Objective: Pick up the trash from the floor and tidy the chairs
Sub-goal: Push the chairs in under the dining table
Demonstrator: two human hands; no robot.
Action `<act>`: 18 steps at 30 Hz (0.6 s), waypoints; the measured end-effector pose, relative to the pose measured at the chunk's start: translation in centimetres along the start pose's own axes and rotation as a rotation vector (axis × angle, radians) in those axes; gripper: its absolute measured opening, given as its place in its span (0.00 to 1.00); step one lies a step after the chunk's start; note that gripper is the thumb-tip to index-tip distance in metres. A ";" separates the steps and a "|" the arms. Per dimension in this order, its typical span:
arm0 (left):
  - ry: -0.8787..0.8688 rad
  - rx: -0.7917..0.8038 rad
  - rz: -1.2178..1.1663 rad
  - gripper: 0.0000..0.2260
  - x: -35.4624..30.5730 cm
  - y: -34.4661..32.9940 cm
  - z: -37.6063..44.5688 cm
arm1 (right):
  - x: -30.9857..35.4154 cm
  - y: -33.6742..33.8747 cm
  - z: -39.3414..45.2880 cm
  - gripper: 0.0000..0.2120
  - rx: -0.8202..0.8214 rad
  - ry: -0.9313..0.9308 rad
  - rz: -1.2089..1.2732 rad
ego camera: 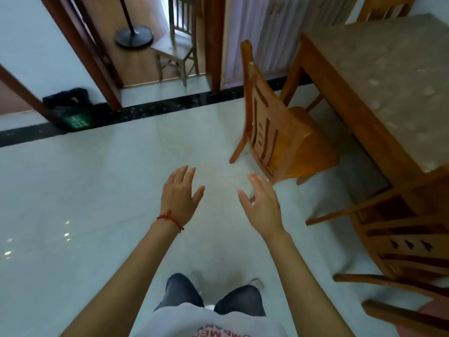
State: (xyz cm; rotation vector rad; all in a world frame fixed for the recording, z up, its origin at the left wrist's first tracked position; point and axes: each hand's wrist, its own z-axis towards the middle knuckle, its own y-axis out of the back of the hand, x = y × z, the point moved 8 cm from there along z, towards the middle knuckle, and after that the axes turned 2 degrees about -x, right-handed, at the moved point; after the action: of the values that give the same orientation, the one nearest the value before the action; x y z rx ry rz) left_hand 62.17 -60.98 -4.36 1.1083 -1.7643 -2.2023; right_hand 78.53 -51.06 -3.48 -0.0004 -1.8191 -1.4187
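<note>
Both arms are stretched out over the pale glossy tile floor [73, 190]. The left hand [178, 193] and the right hand [261, 205] are spread wide, fingers straight, holding nothing. Just beyond the right hand stands the orange-brown slatted wooden chair [279, 132], pulled out from the wooden table with the beige patterned top [379, 88], its seat only partly under it. Its tall back rises nearest the hands and its seat faces the table. I'd take the top rail with both hands and slide it squarely in. No trash shows on the floor.
</note>
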 end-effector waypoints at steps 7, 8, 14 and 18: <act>0.070 -0.074 0.090 0.23 9.4 5.1 1.8 | 6.9 -4.7 4.4 0.23 -0.014 0.076 -0.015; 0.078 -0.079 0.095 0.23 10.3 5.5 2.3 | 7.4 -4.9 5.1 0.23 -0.036 0.076 -0.022; 0.084 -0.077 0.121 0.22 12.9 5.7 6.7 | 8.0 -6.3 10.3 0.23 -0.056 0.069 -0.098; 0.064 -0.069 0.149 0.23 13.6 5.1 11.2 | 7.3 -7.3 14.7 0.24 -0.052 0.051 -0.128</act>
State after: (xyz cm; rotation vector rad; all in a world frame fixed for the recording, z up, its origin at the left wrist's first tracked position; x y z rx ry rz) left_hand 43.87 -60.50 -5.51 0.9879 -1.6740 -2.0994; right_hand 61.70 -45.11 -5.67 0.1265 -1.7668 -1.5403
